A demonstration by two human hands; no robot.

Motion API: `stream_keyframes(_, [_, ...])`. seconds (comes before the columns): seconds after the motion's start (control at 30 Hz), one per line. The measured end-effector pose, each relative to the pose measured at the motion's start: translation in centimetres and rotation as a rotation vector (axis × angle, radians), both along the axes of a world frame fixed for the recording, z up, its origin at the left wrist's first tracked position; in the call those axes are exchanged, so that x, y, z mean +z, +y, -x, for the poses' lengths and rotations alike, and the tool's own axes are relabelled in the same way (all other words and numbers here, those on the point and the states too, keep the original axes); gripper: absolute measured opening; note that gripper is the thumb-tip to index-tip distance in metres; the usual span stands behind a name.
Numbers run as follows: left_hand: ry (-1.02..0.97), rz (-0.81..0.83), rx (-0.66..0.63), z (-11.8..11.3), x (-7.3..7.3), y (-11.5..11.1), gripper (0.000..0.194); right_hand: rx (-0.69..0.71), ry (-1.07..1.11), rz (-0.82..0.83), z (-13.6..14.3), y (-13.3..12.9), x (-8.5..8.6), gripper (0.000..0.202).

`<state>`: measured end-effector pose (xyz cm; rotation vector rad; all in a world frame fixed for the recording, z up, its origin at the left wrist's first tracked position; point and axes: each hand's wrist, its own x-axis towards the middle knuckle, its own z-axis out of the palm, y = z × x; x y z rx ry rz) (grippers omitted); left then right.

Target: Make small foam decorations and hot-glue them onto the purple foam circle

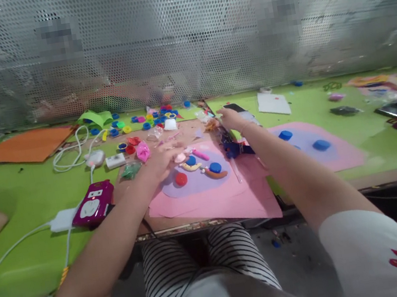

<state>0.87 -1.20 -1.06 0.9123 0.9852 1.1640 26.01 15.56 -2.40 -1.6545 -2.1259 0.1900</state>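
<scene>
On the table (21, 196), the pink sheet (225, 199) lies before the person, and everything else is placed from it. At its upper middle sits a lilac patch (192, 180) bearing one red cap (180, 179), two blue caps (215, 167), a pink stick (200, 154) and two curved pieces, one yellow (191, 166), one brown (216, 174). The left hand (165, 159) rests at the patch's upper left edge, fingers loosely spread over small parts; blur hides whether it pinches any. The right hand (230, 117) reaches beyond the sheet's top right corner, fingers curled near a clear wrapper (204, 116) and just beside a black phone (234, 107); I cannot tell whether it grips anything. Right of the sheet lies a second pink sheet (339, 156) with two more blue caps (321, 144). Beyond the sheet's top edge is a scatter of coloured caps (144, 119), too many and too blurred to count. Left of the sheet stand a purple device (93, 204), a white charger (62, 219) and coiled white cables (67, 156); further left lies one orange sheet (26, 145). Behind everything runs a perforated metal screen (180, 36)
</scene>
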Motion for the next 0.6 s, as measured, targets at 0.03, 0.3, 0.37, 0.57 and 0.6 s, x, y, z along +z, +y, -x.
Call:
stream_keyframes(0.03, [-0.02, -0.034, -0.001, 0.1, 0.0, 0.0, 0.027, -0.002, -0.032, 0.009, 0.2, 0.2, 0.0, 0.044])
stream_keyframes(0.3, [-0.08, -0.076, 0.149, 0.6, 0.4, 0.3, 0.041, 0.002, -0.181, 0.089, 1.0, 0.6, 0.7, 0.033])
stream_keyframes(0.37, [-0.061, -0.068, 0.145, 0.6, 0.6, 0.4, 0.032, 0.021, -0.179, 0.086, 1.2, 0.5, 0.8, 0.028])
stream_keyframes(0.57, [0.248, -0.287, 0.117, 0.8, -0.8, 1.2, 0.024, 0.085, -0.087, 0.028, 2.4, -0.7, 0.6, 0.019])
stream_keyframes(0.6, [0.325, -0.318, 0.117, 0.9, -1.2, 1.4, 0.025, 0.104, -0.07, 0.011, 2.8, -1.1, 0.6, 0.018])
